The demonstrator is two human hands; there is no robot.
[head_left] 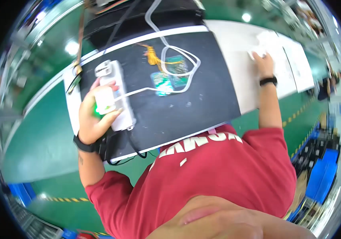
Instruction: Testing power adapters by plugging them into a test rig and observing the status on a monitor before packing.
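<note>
My left hand [89, 115] is closed round a small white square device [105, 98] with a green glow at its lower edge. A white cable [140, 91] runs from that device across the black mat. Under this hand lies a white power strip [126, 113], with a white plug [103, 68] at its far end. Far to the right, my right hand [264, 65] closes its fingers on a small white object [257, 52] whose kind is washed out by glare. A lit green circuit board [162, 84] rests mid-mat, partly over another green board [180, 79].
A bundle of yellow wires [152, 55] lies by the boards, beside loops of white cable [194, 59]. Black cords [132, 141] hang near the mat's front left. Dark equipment [146, 24] stands behind the black mat [202, 107]; a pale tabletop [238, 75] adjoins it.
</note>
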